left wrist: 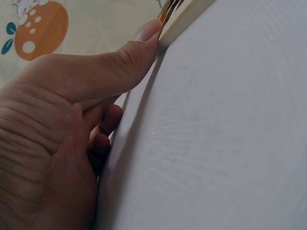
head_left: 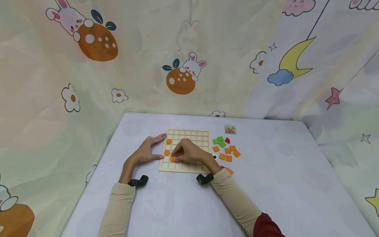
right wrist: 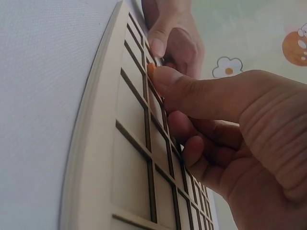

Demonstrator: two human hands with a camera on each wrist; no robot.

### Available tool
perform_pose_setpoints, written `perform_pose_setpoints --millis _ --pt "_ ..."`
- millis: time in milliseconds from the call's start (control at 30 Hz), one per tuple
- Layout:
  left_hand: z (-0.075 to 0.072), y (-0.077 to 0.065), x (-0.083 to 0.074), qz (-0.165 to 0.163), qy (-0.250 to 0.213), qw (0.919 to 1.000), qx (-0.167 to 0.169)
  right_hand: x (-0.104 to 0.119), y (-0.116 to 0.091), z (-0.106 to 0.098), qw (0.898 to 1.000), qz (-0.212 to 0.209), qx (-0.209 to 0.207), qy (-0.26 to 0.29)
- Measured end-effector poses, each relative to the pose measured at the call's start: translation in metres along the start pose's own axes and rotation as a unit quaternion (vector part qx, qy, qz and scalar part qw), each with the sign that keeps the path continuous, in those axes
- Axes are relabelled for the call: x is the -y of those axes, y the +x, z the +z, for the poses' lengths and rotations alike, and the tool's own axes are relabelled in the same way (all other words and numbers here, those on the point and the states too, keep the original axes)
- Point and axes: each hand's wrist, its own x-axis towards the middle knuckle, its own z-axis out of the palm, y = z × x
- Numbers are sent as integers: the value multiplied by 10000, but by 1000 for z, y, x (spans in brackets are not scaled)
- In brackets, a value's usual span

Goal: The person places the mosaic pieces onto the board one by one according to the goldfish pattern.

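Observation:
A pale wooden grid board [head_left: 196,140] lies on the white-covered table. Two orange discs [head_left: 168,141] sit in squares near its left side. My right hand [head_left: 190,152] reaches over the board and pinches another orange disc [head_left: 173,159] at a square in the lower left. In the right wrist view, only a sliver of that disc [right wrist: 151,70] shows beside the thumb. My left hand [head_left: 145,150] touches the board's left edge, thumb and fingers spread. Up close in the left wrist view, its thumb [left wrist: 110,67] rests against the board's rim [left wrist: 184,24].
Right of the board lie several orange squares [head_left: 227,150], several green squares [head_left: 222,144], a red curved piece [head_left: 227,140] and a white disc with a black centre [head_left: 214,157]. Behind them is a small patterned card [head_left: 230,129]. A printed curtain [head_left: 142,65] hangs behind the table.

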Motion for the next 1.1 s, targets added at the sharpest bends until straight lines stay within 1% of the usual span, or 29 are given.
perform_pose_setpoints --millis 300,633,800,967,1100 --pt "1 -2 0 -43 16 10000 14 2 2 4 9998 -36 -7 -195" --pt "0 -4 -4 -12 -34 10000 -13 5 2 5 9997 -119 39 -222" --pt "0 -5 -4 -32 -56 10000 -13 4 3 4 9996 -74 60 -278" --pt "-1 -3 -5 -36 -66 10000 11 7 2 2 9995 -59 42 -297" --pt "-2 -2 -5 36 -46 10000 9 10 0 -4 9991 -157 -60 -384"
